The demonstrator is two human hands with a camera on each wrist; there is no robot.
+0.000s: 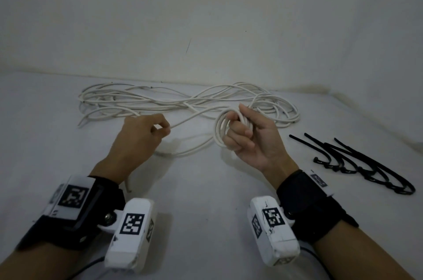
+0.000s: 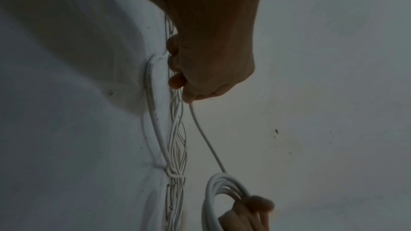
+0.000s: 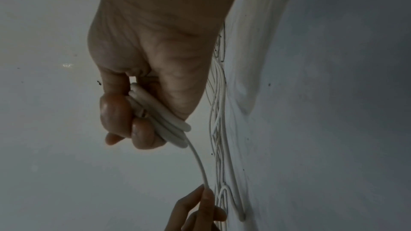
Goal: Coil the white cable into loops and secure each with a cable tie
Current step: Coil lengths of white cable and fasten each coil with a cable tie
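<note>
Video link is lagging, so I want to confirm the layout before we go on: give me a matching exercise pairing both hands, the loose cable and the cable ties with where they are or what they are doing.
Things:
1. left hand
2. right hand
3. loose cable pile
4. black cable ties

States or places:
A. lying untouched on the table, right of the hands
B. holds a small coil of several loops
C. pinches a single strand leading to the coil
D. spread along the back of the table near the wall

Pairs: 1-C, 2-B, 3-D, 4-A
</note>
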